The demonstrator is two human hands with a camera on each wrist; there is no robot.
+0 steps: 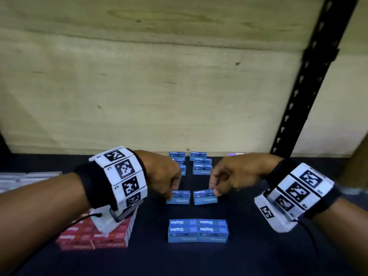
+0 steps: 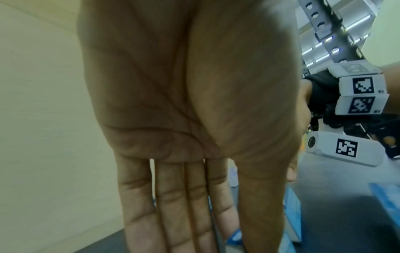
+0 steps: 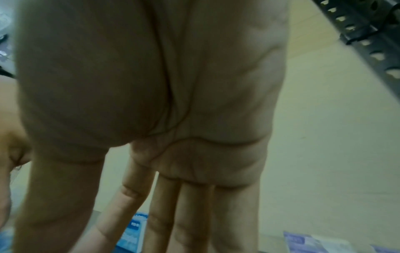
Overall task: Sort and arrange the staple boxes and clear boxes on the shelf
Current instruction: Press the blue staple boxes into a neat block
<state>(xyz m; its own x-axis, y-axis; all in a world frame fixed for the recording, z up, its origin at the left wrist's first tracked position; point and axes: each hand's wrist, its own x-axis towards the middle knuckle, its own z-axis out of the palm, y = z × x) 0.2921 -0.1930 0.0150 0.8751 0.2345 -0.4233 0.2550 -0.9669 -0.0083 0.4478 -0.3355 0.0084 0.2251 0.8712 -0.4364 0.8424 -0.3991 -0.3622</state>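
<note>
Back wall (image 1: 159,76): pale plywood panel that closes the rear of the shelf; it fills the upper half of the head view.
Shelf (image 1: 249,255): dark flat surface that carries every box.
Upright post (image 1: 310,76): black perforated metal post, leaning across the right of the head view.
Red staple boxes (image 1: 95,236): flat block several boxes wide, front left of the shelf, partly under the left wrist camera.
Clear boxes (image 1: 23,178): pale stack at the far left edge, cut off by the forearm; detail too faint to tell.
Front blue block (image 1: 198,230): four blue staple boxes pressed together, two wide and two deep, nearest the person, in the middle of the shelf.
Rear blue rows (image 1: 201,166): two columns of blue staple boxes that run back to the wall, with a gap between the columns; the left column is partly hidden by the left hand.
Left hand (image 1: 165,174): grip curled downward, fingertips closed on the left blue box (image 1: 179,198), which sits on the shelf between the front block and the rear rows.
Right hand (image 1: 231,176): grip a pinch, thumb and forefinger on the top edge of the right blue box (image 1: 205,197), just beside the left one with a narrow gap between them.
Wrist views: palms fill both; blue box edges show past the fingers.
</note>
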